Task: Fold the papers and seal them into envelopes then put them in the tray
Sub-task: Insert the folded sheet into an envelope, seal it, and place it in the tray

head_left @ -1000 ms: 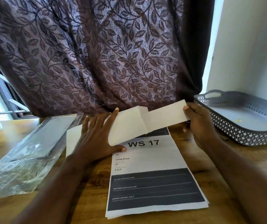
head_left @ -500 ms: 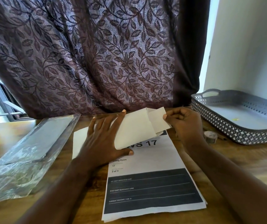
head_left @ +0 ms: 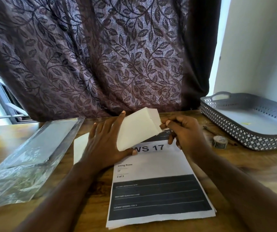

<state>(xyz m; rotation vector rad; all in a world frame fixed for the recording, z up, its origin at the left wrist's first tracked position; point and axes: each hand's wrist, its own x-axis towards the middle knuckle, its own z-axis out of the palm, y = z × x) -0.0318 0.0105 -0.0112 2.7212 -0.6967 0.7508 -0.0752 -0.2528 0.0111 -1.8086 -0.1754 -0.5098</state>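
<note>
Envelope [head_left: 139, 129] | long axis lower-left to upper-right | mouth faces right hand [head_left: 184, 133]

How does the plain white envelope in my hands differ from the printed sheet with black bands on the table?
The plain white paper envelope is blank; the printed paper sheet carries black bands and the heading WS 17. The envelope is held tilted above the wooden table by the left hand and right hand; the sheet lies flat on it. The envelope looks smaller. Both are rectangular paper.
</note>
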